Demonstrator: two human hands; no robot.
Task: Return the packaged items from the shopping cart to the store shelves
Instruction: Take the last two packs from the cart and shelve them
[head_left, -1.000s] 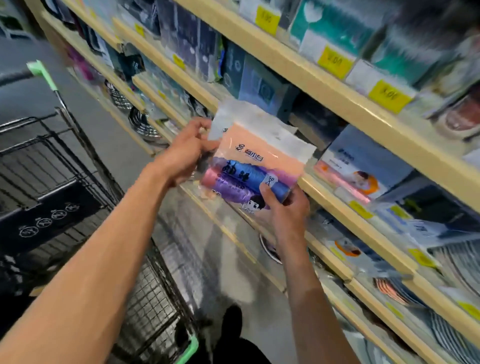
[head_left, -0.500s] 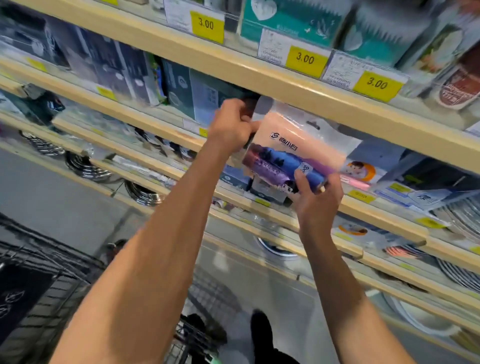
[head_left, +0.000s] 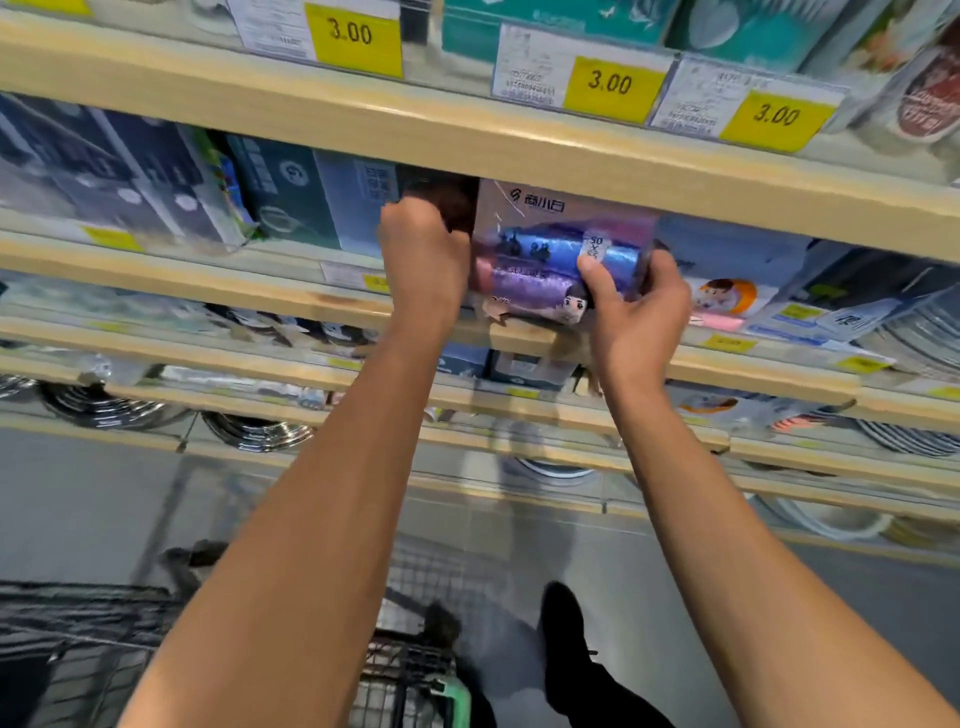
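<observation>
The setting is a store aisle with tiers of pale wooden shelves (head_left: 467, 140) above a grey floor (head_left: 78, 499). Yellow price tags (head_left: 613, 85) marked 3.00 line the front edge of the top tier. Boxed goods (head_left: 291, 197) stand on the second tier; stacked metal pans (head_left: 254, 434) lie on a lower tier. A wire shopping cart (head_left: 405, 670) with a green corner piece sits at the bottom edge of the view, beside a dark shoe (head_left: 563, 623).

The packaged item (head_left: 550, 249), a clear bag holding blue, purple and pink rolls, sits at the front of the second tier, its lower edge over the shelf lip. The right hand (head_left: 636, 306) grips the lower right corner of the bag, thumb pressed flat on the front face. The left hand (head_left: 423, 254) is curled against the left edge of the bag; the fingers face away, so what they hold cannot be determined.

The top of the bag is hidden behind the upper shelf board. Items at the left and right margins are blurred. The cart contents are not legible.
</observation>
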